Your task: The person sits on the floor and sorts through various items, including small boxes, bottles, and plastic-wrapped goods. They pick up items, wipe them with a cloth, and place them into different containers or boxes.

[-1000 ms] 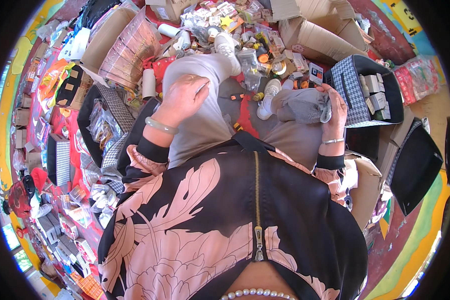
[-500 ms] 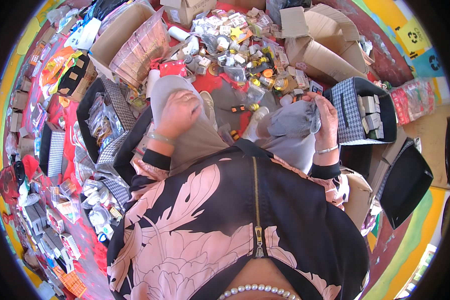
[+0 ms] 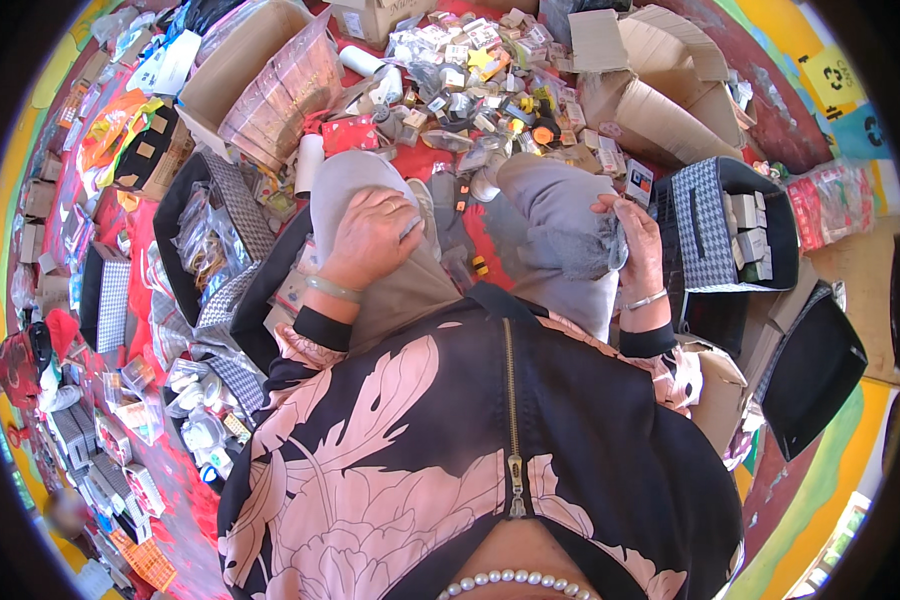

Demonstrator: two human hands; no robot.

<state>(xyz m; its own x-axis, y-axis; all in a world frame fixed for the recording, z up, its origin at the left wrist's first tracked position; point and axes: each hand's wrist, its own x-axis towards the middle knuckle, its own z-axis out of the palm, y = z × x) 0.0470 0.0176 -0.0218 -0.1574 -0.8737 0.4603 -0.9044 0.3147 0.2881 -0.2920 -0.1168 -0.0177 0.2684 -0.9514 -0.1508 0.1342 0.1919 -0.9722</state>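
Note:
My left hand lies palm down on my left knee, its fingers stretched forward over the light grey trousers. At the outer side of my right knee is my right hand, its fingers bent and drawn together. A darker grey, sheer-looking patch of cloth covers the knee beside it. Whether the fingers grip this cloth or something small, I cannot make out. Beyond my knees lies a heap of small boxes and packets, with an orange round piece at its near side.
An open cardboard box stands far right. Nearer is a houndstooth bin holding small white boxes. On the left are a black-lined bin with bagged items, a tilted carton and a white roll. Red sheeting covers the floor.
My right knee has swung inward and its foot has drawn back toward the left. My left hand has shifted slightly right on the knee; my right hand has shifted slightly left.

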